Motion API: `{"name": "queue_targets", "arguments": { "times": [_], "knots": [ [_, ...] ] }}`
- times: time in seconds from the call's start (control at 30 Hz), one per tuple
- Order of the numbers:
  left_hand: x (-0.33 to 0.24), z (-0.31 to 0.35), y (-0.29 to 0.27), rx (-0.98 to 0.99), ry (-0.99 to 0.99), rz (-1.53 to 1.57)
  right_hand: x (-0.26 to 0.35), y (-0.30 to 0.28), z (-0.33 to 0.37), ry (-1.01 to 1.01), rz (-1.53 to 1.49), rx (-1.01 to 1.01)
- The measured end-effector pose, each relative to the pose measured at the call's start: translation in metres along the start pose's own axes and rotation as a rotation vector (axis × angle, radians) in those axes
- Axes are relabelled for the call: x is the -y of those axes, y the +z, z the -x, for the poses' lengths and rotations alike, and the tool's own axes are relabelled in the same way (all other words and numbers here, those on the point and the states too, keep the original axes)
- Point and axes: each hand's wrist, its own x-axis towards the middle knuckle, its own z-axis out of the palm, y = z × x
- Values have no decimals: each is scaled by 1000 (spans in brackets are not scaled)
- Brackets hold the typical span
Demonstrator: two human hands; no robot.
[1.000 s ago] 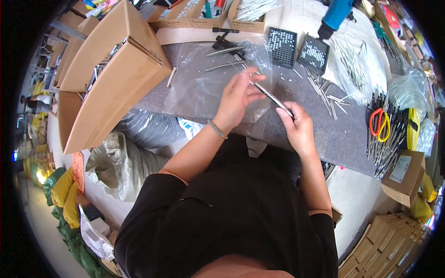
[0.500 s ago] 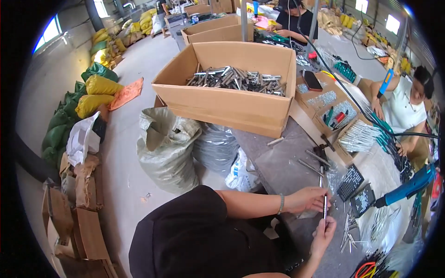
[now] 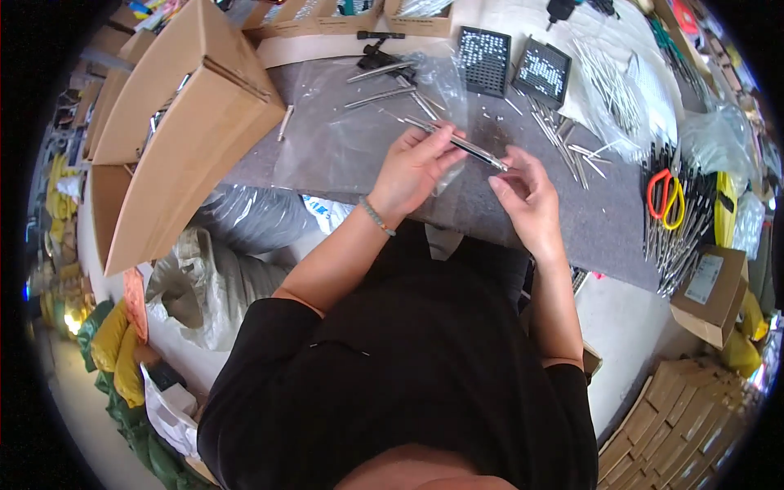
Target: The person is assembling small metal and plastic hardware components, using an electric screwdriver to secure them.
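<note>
Above the near edge of the worktable, my left hand [image 3: 415, 170] holds a slim silver-and-black metal rod [image 3: 472, 149] between thumb and fingers. The rod is tilted, with its thin end up to the left. My right hand [image 3: 529, 196] has its thumb and fingertips curved around the lower right end of the rod. Beyond my left hand, loose metal rods [image 3: 380, 96] lie over a clear plastic bag [image 3: 327, 139]. Two black trays, the left tray [image 3: 483, 61] and the right tray [image 3: 542, 72], hold small pieces beyond my right hand.
A large cardboard box [image 3: 196, 139] stands at left. More metal rods [image 3: 563, 143] lie right of the trays. Orange-and-yellow scissors [image 3: 668, 196] rest among black-handled rods [image 3: 682, 241] at the right edge. Sacks [image 3: 188, 286] stand below on the left; a dark power driver [image 3: 561, 10] shows at the top.
The view has swung down and toward the right, bringing the worktable to the middle. The rod stays in my hands and now lies slanted instead of nearly upright in the picture.
</note>
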Motion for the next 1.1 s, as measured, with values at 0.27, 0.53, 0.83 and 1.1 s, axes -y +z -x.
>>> {"name": "queue_targets", "arguments": {
  "times": [0.27, 0.53, 0.83, 1.1],
  "knots": [
    [11, 11, 11, -2, -19, -24, 2, -4, 11, -241, 360, -134],
    [10, 13, 10, -34, 18, -61, 8, -1, 4, -620, 724, -187],
    [6, 17, 16, 87, 103, -99, 3, -2, 6, -402, 371, -112],
    [2, 21, 17, 147, 114, -148, 7, 0, 10, -220, 131, -65]
  ]
}}
